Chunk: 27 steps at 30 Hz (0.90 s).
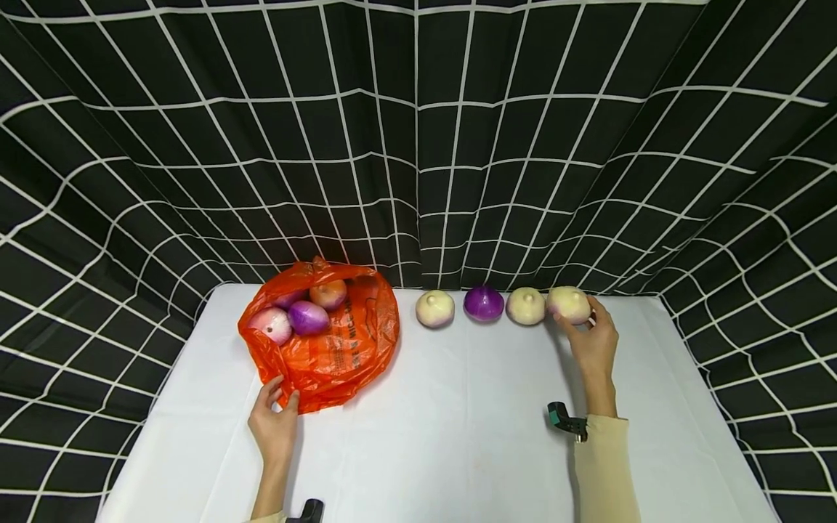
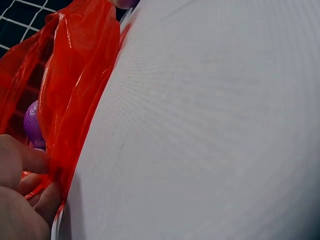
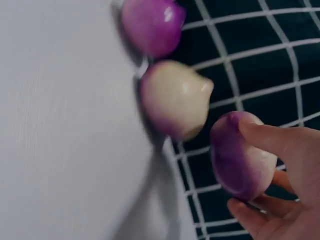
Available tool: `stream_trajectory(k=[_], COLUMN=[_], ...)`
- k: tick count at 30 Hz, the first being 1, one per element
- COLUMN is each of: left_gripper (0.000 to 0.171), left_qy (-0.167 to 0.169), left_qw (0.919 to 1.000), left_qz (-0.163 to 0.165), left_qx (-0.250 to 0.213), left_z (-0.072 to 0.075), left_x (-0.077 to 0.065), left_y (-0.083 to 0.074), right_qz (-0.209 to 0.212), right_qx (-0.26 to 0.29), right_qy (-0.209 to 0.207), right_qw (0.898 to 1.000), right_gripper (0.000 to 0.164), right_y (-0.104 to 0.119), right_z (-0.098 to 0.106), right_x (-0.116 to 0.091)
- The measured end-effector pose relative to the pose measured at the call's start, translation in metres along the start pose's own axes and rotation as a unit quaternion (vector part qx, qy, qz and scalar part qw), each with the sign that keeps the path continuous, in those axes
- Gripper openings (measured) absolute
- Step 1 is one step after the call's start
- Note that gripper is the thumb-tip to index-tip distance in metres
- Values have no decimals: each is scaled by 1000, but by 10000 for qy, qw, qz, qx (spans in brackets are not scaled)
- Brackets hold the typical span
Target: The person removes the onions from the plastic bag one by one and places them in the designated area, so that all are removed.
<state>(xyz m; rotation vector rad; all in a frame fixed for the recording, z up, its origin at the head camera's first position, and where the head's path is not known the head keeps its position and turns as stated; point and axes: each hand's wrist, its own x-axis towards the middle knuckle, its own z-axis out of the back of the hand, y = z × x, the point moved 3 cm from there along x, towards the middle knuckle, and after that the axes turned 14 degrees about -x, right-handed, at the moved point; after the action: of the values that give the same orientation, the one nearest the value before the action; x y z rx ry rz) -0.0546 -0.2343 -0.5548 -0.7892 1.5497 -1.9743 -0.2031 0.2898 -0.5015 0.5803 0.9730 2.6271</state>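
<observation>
My right hand grips a pale onion with a purple flush at the right end of a row along the table's back edge. In the right wrist view, thumb and fingers curl round this onion. Beside it stand a cream onion, a deep purple onion and another cream onion. At left, my left hand pinches the near rim of a red plastic bag. Several onions lie in its mouth, among them a purple onion and a pinkish onion.
A white-covered table lies under everything. Black cloth with a white grid hangs behind and at both sides. A small dark device is strapped to the right wrist, above a beige sleeve.
</observation>
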Motion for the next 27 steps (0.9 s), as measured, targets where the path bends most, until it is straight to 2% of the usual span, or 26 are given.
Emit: stream_trajectory(k=[6, 11, 20, 27], left_gripper=[33, 34, 34, 34], left_qy=[65, 86, 50, 26], left_qw=[10000, 9999, 9999, 10000], left_qz=[28, 77, 123, 42], left_qx=[17, 30, 18, 66], left_z=[-1, -1, -1, 0], left_x=[1, 0, 0, -1], left_y=[-1, -1, -3, -2], right_qz=[-208, -157, -264, -212], right_qx=[-184, -433, -645, -548], right_qy=[58, 154, 323, 300], right_qw=[9996, 9988, 9970, 9978], right_gripper=[66, 66, 66, 65], right_y=[-24, -34, -40, -37], right_z=[-3, -7, -17, -19], right_x=[9, 15, 19, 17])
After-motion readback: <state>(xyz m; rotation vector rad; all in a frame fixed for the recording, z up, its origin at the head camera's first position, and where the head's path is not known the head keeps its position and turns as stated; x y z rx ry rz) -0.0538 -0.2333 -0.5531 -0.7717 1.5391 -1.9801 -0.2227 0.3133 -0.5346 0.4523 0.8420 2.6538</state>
